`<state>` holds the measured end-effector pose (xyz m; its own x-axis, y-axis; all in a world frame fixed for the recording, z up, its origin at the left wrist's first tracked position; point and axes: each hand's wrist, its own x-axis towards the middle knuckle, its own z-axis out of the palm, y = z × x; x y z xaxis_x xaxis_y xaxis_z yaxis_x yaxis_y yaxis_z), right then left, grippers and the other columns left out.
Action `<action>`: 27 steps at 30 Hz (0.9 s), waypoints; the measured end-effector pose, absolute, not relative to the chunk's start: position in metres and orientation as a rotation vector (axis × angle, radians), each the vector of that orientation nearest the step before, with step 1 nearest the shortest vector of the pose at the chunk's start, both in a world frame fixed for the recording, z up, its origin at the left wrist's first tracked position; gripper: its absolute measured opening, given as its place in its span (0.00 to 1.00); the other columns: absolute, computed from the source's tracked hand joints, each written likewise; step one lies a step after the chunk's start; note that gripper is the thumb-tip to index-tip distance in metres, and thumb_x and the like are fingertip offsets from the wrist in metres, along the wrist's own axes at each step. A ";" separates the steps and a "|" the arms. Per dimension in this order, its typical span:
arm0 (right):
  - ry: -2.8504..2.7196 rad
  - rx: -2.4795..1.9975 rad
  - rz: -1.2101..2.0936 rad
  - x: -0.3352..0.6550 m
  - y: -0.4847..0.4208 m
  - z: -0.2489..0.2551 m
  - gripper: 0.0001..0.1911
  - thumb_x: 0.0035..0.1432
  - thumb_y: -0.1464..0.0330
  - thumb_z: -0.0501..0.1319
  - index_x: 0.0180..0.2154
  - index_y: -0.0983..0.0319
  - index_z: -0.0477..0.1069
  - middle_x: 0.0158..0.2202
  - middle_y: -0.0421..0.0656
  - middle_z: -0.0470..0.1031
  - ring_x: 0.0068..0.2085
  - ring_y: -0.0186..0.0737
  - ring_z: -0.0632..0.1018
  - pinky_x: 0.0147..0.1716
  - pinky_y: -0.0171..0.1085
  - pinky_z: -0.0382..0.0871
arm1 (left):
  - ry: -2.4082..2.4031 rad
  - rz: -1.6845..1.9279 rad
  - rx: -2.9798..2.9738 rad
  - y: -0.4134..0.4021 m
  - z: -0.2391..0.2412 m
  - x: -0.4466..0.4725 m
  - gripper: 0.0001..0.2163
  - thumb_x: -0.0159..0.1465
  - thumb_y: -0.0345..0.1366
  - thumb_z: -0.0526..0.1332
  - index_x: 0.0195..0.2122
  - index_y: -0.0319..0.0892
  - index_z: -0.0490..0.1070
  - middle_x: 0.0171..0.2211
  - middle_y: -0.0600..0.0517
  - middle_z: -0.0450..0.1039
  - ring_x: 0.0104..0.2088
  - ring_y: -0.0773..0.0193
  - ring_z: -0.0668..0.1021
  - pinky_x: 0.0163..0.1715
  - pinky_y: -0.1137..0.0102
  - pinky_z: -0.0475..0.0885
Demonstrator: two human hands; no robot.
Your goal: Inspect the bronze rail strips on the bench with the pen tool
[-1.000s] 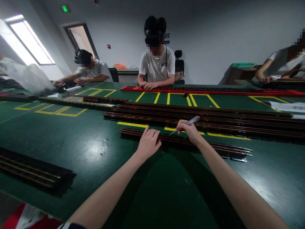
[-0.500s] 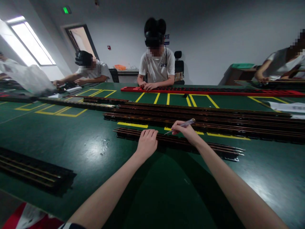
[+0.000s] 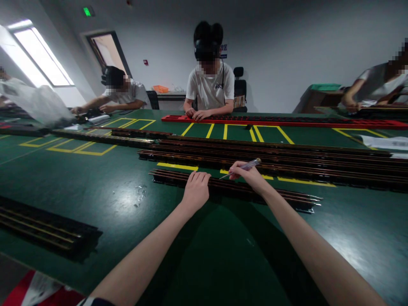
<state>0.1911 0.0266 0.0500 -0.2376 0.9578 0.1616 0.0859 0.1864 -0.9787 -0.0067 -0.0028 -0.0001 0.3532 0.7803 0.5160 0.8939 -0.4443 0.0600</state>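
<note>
Across green table (image 3: 229, 263): dark strip (image 3: 230, 187) runs left-right; screwdriver (image 3: 253, 163) slants, tip down-left.

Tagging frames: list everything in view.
Screwdriver: 1, purplish, centre
Near strip: 1, black and copper, centre
Farther strips: several, similar, beyond
Corner strip: 1, black, lower left
Long fixture: 1, red, far side
Table: 1, green, foreground
Plastic bag: 1, whitish, left
Basket: 1, orange, rear
Chairs: 2, black, rear
Exit sign: 1, green, upper left
Window: 1, white, left
Co-workers: 4, light tops, beyond
Left hand: 1, bare, on near strip
Right hand: 1, bare, holding screwdriver
</note>
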 end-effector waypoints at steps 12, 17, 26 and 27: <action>-1.455 -1.041 1.191 0.197 0.030 0.047 0.06 0.40 0.67 0.62 0.17 0.62 0.71 0.16 0.41 0.72 0.22 0.36 0.73 0.27 0.37 0.68 | -1.528 -0.738 -2.432 -0.006 0.006 -0.007 0.16 0.59 0.36 0.55 0.47 0.38 0.72 0.45 0.44 0.76 0.48 0.53 0.74 0.57 0.56 0.63; -1.425 -1.035 1.193 0.199 0.031 0.047 0.06 0.38 0.68 0.61 0.15 0.61 0.70 0.15 0.40 0.70 0.21 0.35 0.71 0.26 0.37 0.67 | -1.518 -0.710 -2.417 -0.006 0.006 -0.006 0.17 0.60 0.40 0.56 0.48 0.38 0.71 0.45 0.43 0.75 0.47 0.52 0.74 0.54 0.55 0.65; -1.382 -1.035 1.166 0.201 0.033 0.045 0.07 0.37 0.67 0.59 0.13 0.61 0.68 0.16 0.40 0.69 0.20 0.34 0.69 0.24 0.36 0.65 | -1.506 -0.682 -2.407 -0.005 0.006 -0.007 0.22 0.61 0.49 0.57 0.47 0.36 0.71 0.44 0.41 0.75 0.46 0.50 0.74 0.51 0.55 0.67; -1.373 -1.033 1.160 0.202 0.034 0.043 0.07 0.37 0.67 0.59 0.13 0.61 0.68 0.16 0.40 0.68 0.19 0.34 0.69 0.23 0.36 0.64 | -1.499 -0.690 -2.402 -0.005 0.006 -0.007 0.21 0.61 0.49 0.57 0.47 0.36 0.71 0.44 0.42 0.75 0.46 0.50 0.75 0.51 0.55 0.67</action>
